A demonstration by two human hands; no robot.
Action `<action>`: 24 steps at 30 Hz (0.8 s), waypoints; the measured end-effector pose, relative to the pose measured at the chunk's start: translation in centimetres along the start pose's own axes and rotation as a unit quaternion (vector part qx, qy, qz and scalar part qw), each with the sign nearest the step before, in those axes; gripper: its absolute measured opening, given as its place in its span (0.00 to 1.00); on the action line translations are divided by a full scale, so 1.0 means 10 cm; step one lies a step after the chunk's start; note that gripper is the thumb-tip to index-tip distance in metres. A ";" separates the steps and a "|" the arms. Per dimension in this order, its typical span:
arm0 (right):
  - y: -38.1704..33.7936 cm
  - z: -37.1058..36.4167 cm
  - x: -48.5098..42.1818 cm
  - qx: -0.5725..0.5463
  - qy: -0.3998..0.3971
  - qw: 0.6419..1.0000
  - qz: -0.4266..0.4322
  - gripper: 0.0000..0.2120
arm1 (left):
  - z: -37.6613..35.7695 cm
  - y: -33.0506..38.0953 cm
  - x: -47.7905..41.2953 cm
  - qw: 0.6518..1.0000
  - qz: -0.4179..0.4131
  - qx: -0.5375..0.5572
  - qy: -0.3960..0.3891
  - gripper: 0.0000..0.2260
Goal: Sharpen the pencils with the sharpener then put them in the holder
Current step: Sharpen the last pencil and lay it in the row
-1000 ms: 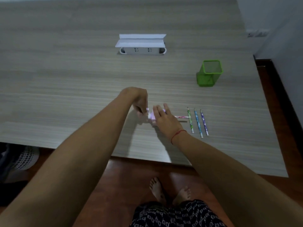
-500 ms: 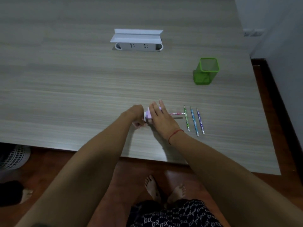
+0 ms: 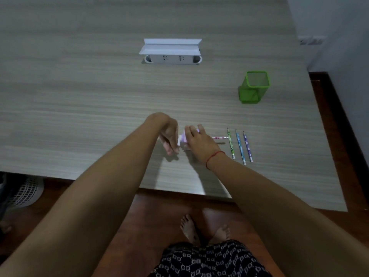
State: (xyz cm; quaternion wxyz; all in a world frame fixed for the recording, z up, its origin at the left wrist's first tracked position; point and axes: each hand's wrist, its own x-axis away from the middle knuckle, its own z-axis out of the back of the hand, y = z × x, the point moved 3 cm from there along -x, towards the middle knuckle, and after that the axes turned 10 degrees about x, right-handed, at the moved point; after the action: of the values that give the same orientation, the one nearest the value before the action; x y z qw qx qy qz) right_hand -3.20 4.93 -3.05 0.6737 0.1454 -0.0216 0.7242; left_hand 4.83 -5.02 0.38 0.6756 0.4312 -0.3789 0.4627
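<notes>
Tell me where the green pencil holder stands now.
In the head view the green pencil holder stands on the right side of the table, beyond the three loose pencils and right of the white socket box.

right hand (image 3: 196, 143) grips the sharpener (image 3: 183, 139), a pink pencil (image 3: 218, 137) sticking out — left hand (image 3: 169, 136) at its other end.
</notes>
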 end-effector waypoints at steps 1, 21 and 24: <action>0.01 -0.03 -0.03 -0.022 -0.008 1.000 -0.011 0.27 | -0.08 -0.04 -0.05 1.000 -0.003 0.002 -0.002 0.12; 0.02 -0.03 -0.03 -0.098 0.031 0.993 -0.056 0.25 | 0.19 0.09 -0.22 0.938 -0.137 -0.064 0.312 0.06; 0.03 -0.04 -0.02 -0.071 0.004 0.997 -0.043 0.28 | 0.32 0.14 -0.06 0.957 -0.112 -0.074 0.259 0.06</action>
State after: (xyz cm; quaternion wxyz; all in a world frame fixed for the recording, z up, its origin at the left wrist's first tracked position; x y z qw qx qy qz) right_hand -3.53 4.83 -3.38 0.7128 0.0955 -0.0642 0.6919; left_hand 3.00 -7.86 1.24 0.8281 0.2852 -0.1736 0.4502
